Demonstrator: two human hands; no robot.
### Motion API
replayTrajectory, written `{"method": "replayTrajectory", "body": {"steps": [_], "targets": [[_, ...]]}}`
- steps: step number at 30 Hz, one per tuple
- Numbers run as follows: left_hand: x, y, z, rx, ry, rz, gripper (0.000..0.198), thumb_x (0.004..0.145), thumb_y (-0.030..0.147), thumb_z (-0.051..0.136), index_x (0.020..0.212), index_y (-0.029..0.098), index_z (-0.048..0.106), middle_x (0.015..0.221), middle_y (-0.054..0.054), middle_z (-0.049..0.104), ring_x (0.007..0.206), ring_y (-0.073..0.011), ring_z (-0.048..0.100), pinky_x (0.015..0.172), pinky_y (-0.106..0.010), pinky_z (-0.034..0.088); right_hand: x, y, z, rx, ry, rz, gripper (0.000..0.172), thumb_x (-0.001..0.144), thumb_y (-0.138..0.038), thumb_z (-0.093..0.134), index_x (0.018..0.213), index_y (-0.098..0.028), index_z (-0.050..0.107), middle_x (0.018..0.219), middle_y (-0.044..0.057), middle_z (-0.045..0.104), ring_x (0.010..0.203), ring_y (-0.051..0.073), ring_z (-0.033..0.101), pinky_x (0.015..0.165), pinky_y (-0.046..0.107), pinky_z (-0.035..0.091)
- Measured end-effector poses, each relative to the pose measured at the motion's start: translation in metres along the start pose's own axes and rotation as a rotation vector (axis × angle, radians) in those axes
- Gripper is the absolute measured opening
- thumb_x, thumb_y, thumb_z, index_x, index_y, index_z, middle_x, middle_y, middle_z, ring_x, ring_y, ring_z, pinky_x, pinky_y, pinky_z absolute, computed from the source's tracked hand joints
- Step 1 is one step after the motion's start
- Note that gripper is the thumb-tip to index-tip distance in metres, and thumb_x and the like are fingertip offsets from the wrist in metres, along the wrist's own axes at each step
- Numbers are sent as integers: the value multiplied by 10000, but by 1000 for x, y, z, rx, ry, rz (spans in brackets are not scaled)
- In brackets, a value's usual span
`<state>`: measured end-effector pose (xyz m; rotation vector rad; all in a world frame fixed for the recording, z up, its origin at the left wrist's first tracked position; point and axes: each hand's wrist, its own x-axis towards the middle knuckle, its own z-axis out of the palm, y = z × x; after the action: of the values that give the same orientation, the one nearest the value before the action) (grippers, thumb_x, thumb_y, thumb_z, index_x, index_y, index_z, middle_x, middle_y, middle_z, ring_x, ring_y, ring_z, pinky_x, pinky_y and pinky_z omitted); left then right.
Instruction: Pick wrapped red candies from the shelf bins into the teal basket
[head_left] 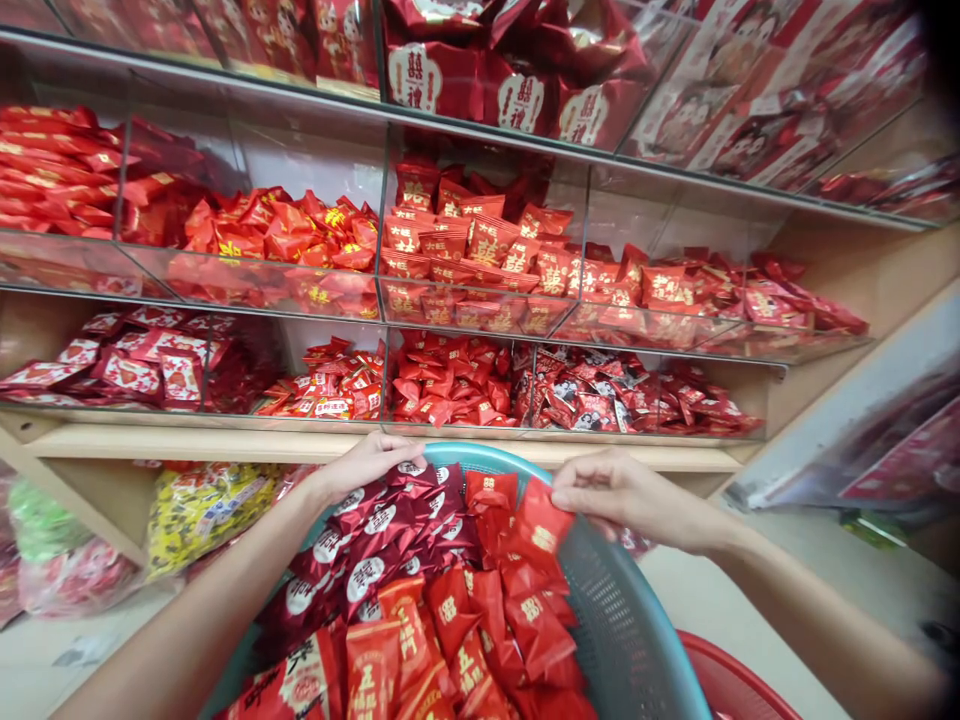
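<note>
A teal plastic basket (pixel 660 620) filled with candy packets stands in front of me. My left hand (pixel 375 462) is closed at its far left rim, beside dark maroon packets (pixel 382 522) with white labels. Between the thumb and fingers of my right hand (pixel 619 497) is a red candy packet (pixel 541 525), at the basket's right side. Bright red packets with gold characters (pixel 532 625) lie below it. Orange-red packets (pixel 373 665) fill the near middle, and a larger red packet (pixel 304 685) lies at the near left.
Beyond the basket rises a shelf unit with clear-fronted bins of red packets (pixel 487 240); a wooden ledge (pixel 187 440) runs along its bottom. Bagged yellow sweets (pixel 210 510) sit underneath at left. A red basket (pixel 735 680) stands on the floor at right.
</note>
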<state>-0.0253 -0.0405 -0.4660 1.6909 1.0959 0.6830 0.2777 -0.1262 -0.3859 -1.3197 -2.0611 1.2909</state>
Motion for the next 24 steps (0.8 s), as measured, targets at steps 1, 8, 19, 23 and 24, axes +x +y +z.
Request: {"method": "replayTrajectory", "body": {"steps": [1, 8, 19, 23, 24], "targets": [[0, 0, 0, 1, 5, -9, 434, 730, 540, 507, 780, 146, 681, 815, -33, 650, 730, -150, 532, 709, -258, 374, -6, 4, -4, -2, -70, 48, 300, 769, -441, 550, 726, -145, 572, 469, -65, 423, 392, 43, 373, 390, 165, 278], [-2, 3, 2, -17, 32, -6, 427, 692, 550, 540, 751, 156, 693, 781, -28, 653, 702, -148, 528, 677, -249, 375, -21, 26, -7, -103, -373, 186, 294, 744, -425, 577, 721, -133, 578, 491, -61, 438, 354, 37, 413, 377, 153, 288], [0, 0, 1, -78, -19, 30, 397, 715, 516, 542, 740, 145, 683, 753, -26, 646, 680, -132, 518, 681, -238, 373, -2, 22, 6, -162, -422, 303, 191, 698, -330, 609, 762, -150, 594, 628, -34, 579, 303, 18, 403, 340, 148, 266], [0, -2, 1, -94, -35, 28, 378, 733, 489, 538, 755, 137, 675, 745, -21, 633, 668, -120, 507, 666, -226, 363, 19, 12, 5, -164, -267, 164, 250, 737, -387, 560, 768, -140, 587, 686, 10, 629, 343, 35, 427, 339, 158, 277], [0, -2, 1, -88, -31, 25, 380, 736, 489, 534, 758, 136, 674, 747, -22, 633, 669, -121, 505, 664, -227, 363, 27, 10, 6, -162, -204, 107, 262, 757, -396, 534, 751, -138, 579, 672, 15, 628, 357, 43, 437, 349, 163, 286]]}}
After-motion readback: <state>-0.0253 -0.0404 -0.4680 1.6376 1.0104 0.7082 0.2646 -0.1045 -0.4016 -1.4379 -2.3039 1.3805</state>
